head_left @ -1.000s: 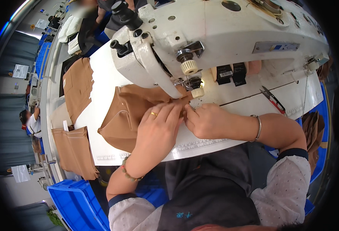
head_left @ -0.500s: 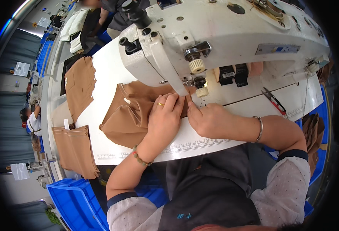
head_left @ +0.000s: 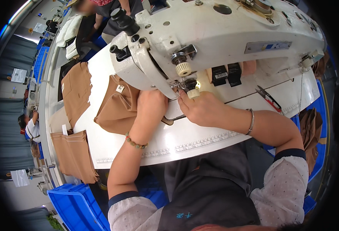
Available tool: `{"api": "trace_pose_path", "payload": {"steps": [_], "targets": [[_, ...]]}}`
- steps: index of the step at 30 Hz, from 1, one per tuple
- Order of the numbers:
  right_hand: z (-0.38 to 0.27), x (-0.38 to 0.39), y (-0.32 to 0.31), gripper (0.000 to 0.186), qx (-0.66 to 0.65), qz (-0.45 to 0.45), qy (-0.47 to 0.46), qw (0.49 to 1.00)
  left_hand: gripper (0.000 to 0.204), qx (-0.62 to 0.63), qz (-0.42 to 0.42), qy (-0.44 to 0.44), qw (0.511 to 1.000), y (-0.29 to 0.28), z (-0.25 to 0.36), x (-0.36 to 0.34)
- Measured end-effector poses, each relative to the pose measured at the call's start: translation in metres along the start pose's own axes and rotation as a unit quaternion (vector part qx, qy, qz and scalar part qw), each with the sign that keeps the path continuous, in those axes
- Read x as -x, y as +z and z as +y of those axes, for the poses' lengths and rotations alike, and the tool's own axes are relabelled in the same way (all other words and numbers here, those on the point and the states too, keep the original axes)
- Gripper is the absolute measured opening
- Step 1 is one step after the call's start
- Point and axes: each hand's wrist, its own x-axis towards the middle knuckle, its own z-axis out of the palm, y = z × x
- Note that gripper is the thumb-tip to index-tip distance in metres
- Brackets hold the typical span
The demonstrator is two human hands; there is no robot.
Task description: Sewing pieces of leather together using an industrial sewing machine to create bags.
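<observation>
My left hand [head_left: 153, 106] lies over a piece of brown fabric [head_left: 117, 109] on the white sewing table. Its fingers are mostly hidden under the head of the white sewing machine [head_left: 215, 36]. The fabric bunches in folds left of that hand, and a small white label [head_left: 120, 88] shows on it. Close to the presser foot and needle area, my right hand [head_left: 202, 109] has thumb and index finger pinched together. What lies between those fingertips is too small and hidden to tell.
Thread snips [head_left: 269, 98] lie right of my right hand. Stacked brown pieces [head_left: 74, 154] sit at the table's left edge, with more brown cloth [head_left: 77, 92] behind. Blue crates [head_left: 77, 204] stand at lower left and right. Black-labelled spools [head_left: 225, 75] rest under the machine arm. Another person stands at the far side.
My left hand has moved away from me and left, its fingers passing under the machine head. The fabric has shifted farther back, baring table and a plate edge. My right hand has moved slightly up and left.
</observation>
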Motion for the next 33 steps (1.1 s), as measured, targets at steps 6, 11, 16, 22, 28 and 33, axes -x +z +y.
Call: {"api": "trace_pose_path", "payload": {"steps": [6, 11, 16, 22, 28, 33], "targets": [[0.001, -0.001, -0.006, 0.010, -0.015, -0.014, 0.004, 1.000, 0.007, -0.004, 0.029, -0.005, 1.000, 0.003, 0.000, -0.005], [0.003, -0.004, -0.013, 0.009, -0.024, -0.019, 0.001, 1.000, 0.007, 0.022, 0.017, -0.042, 0.999, 0.002, 0.003, -0.003], [0.003, -0.005, -0.017, 0.008, -0.007, -0.043, -0.002, 0.999, 0.006, 0.040, 0.065, -0.020, 0.997, 0.003, 0.004, -0.004], [0.004, -0.003, -0.017, 0.018, -0.021, -0.062, 0.005, 0.998, 0.009, 0.028, 0.081, -0.023, 0.996, 0.003, 0.006, -0.006], [0.006, -0.007, -0.015, 0.020, -0.004, 0.006, -0.040, 0.999, 0.026, -0.006, 0.010, -0.067, 0.998, 0.000, 0.005, 0.007], [-0.007, -0.018, -0.031, 0.014, -0.074, 0.022, -0.023, 0.997, 0.038, 0.013, 0.053, -0.065, 0.996, -0.033, 0.027, 0.054]]}}
